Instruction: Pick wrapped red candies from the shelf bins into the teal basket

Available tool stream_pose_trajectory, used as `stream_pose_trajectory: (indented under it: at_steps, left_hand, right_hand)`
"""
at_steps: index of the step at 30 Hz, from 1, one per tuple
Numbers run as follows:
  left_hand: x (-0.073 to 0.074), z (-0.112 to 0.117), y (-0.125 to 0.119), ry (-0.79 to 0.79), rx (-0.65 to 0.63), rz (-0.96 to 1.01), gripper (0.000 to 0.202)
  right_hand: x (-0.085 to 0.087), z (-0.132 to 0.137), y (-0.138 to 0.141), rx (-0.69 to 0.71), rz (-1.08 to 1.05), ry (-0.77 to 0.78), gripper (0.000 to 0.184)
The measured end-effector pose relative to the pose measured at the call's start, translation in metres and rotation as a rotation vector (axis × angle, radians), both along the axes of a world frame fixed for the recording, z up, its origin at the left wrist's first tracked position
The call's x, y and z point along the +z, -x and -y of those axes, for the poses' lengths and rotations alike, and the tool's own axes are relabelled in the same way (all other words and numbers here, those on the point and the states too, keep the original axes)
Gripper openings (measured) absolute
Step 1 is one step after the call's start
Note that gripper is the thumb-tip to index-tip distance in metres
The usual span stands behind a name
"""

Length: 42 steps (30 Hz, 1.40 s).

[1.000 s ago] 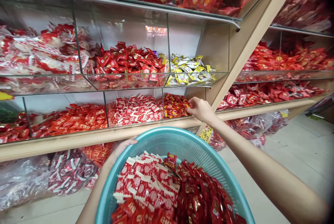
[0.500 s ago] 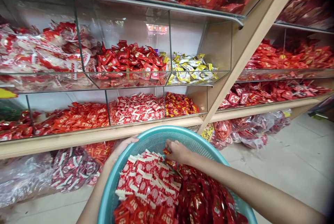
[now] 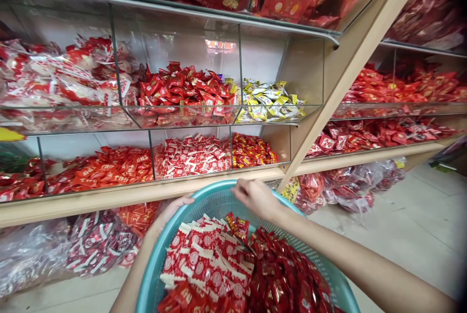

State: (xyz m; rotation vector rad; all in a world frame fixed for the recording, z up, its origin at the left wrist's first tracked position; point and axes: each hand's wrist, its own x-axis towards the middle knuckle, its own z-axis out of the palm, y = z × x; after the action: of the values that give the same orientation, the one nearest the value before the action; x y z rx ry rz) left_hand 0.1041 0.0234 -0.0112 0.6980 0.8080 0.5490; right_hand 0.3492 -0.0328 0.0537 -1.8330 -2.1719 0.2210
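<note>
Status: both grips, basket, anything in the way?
Left grip holding basket by rim. Right grip curled above basket's far side, nothing visible in it. Several kinds of wrapped candy inside. Possible obstacle: wooden ledge behind basket.

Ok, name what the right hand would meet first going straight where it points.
Likely the teal basket's far rim, just ahead of the right hand; height is unclear, so it might pass over and meet the wooden shelf edge.

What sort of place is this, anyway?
Most likely a sweet shop: small wrapped sweets lie sorted in divided shelves with clear fronts, bulky plastic bags sit underneath, and a teal basket holds several kinds.
</note>
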Motion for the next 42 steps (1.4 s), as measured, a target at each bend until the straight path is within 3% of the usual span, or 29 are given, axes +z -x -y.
stream_pose_trajectory:
  at_steps: [3, 5, 8, 11, 14, 21, 25, 29, 33, 36, 39, 42]
  left_hand:
    - [-0.003, -0.001, 0.0, 0.004, -0.006, 0.006, 0.031]
    - [-0.002, 0.0, -0.001, -0.002, -0.006, 0.015, 0.032]
    - [0.001, 0.002, -0.002, -0.024, 0.004, 0.027, 0.032]
    - [0.005, 0.003, -0.003, -0.046, 0.025, 0.029, 0.033]
    - [0.004, 0.002, -0.003, -0.041, 0.03, 0.022, 0.034]
    - [0.0, 0.003, -0.001, 0.004, -0.001, 0.028, 0.04]
    - [0.0, 0.005, -0.001, 0.013, -0.009, 0.048, 0.039]
    - [0.003, 0.007, -0.001, 0.008, -0.004, 0.063, 0.038]
    - [0.006, 0.007, -0.001, 0.031, -0.007, 0.038, 0.036]
    - [0.007, 0.008, -0.001, 0.051, -0.006, 0.018, 0.036]
    - [0.007, 0.008, -0.001, 0.059, 0.004, 0.015, 0.037]
    - [0.005, 0.007, -0.001, 0.058, 0.016, 0.022, 0.037]
  right_hand:
    - [0.035, -0.022, -0.024, -0.089, -0.018, -0.237, 0.031]
    - [0.042, -0.044, -0.04, -0.171, -0.044, -0.269, 0.021]
    - [0.031, -0.076, -0.059, -0.175, -0.103, -0.146, 0.008]
    - [0.012, -0.095, -0.065, -0.189, -0.195, -0.016, 0.011]
    - [0.001, -0.101, -0.063, -0.223, -0.246, 0.012, 0.014]
    - [-0.003, -0.105, -0.064, -0.232, -0.287, 0.032, 0.017]
    - [-0.01, -0.102, -0.068, -0.195, -0.349, -0.041, 0.023]
    - [-0.011, -0.096, -0.067, -0.124, -0.542, -0.164, 0.034]
    - [0.005, -0.079, -0.067, -0.147, -0.897, -0.269, 0.036]
    - [0.023, -0.05, -0.067, -0.174, -1.075, -0.311, 0.039]
    - [0.027, -0.015, -0.062, -0.103, -1.038, -0.116, 0.034]
    - [0.006, 0.011, -0.051, 0.051, -0.931, 0.245, 0.02]
